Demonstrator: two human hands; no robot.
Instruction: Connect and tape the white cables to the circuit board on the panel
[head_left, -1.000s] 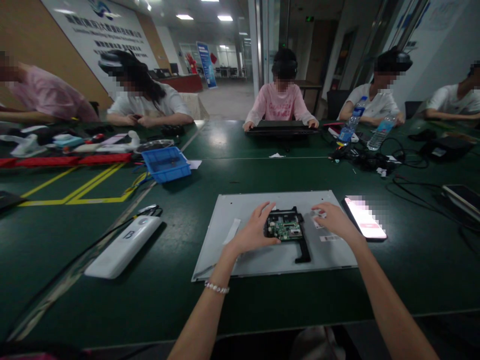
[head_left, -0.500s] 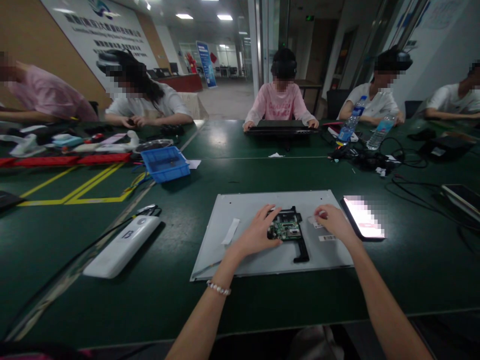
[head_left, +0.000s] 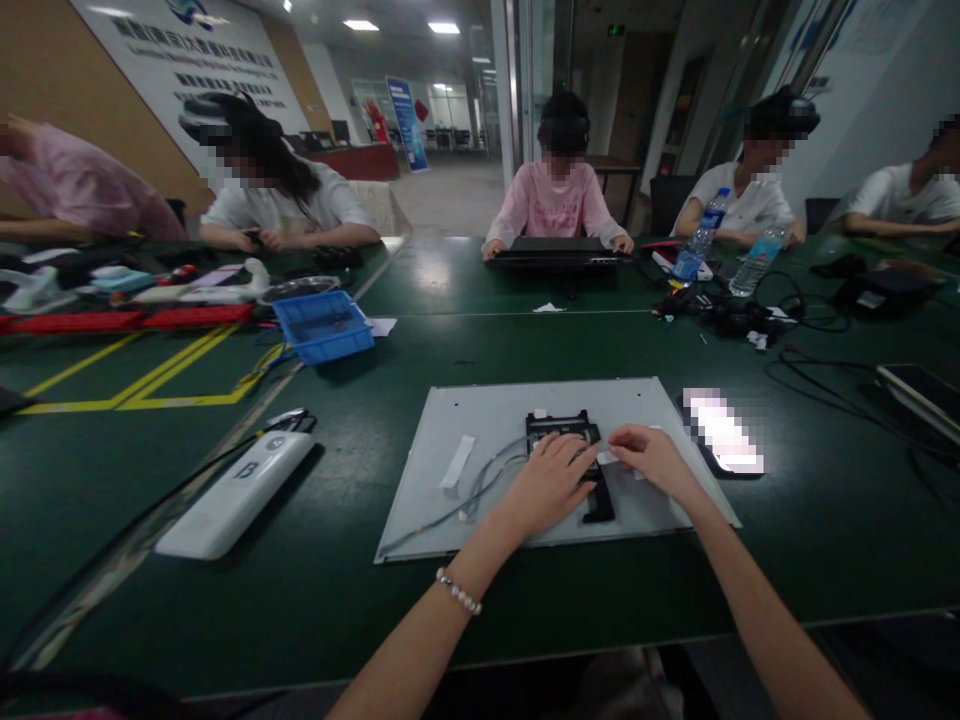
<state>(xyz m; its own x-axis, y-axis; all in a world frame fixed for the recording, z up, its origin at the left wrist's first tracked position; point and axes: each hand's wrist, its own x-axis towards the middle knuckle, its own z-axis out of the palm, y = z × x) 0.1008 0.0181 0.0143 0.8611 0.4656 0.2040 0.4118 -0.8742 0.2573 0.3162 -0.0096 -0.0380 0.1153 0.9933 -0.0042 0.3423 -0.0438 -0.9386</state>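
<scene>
My left hand point(head_left: 553, 482) lies with fingers outstretched over the middle of a black bracket point(head_left: 598, 505), hiding most of the circuit board on it. The bracket rests on a pale flat panel point(head_left: 420, 440). Just right of the board, my right hand point(head_left: 651, 458) is closed in a pinch. A small white piece point(head_left: 606, 457) shows beneath its fingertips, but what they grip is too small to name. Thin grey cables point(head_left: 480, 490) run across the panel from its lower left corner and pass behind my left hand. A white strip point(head_left: 458, 462) lies on the panel's left part.
A phone point(head_left: 724, 435) lies right of the panel; a white power bank point(head_left: 238, 490) with a black cable is on the left. Farther off are a blue basket point(head_left: 324, 328), two water bottles point(head_left: 701, 240) and tangled black cables point(head_left: 739, 318). Several people sit across the green table point(head_left: 465, 350).
My left hand has moved right, from the board's left edge to over it, uncovering the grey cables. My right hand has shifted left toward the board, still pinched.
</scene>
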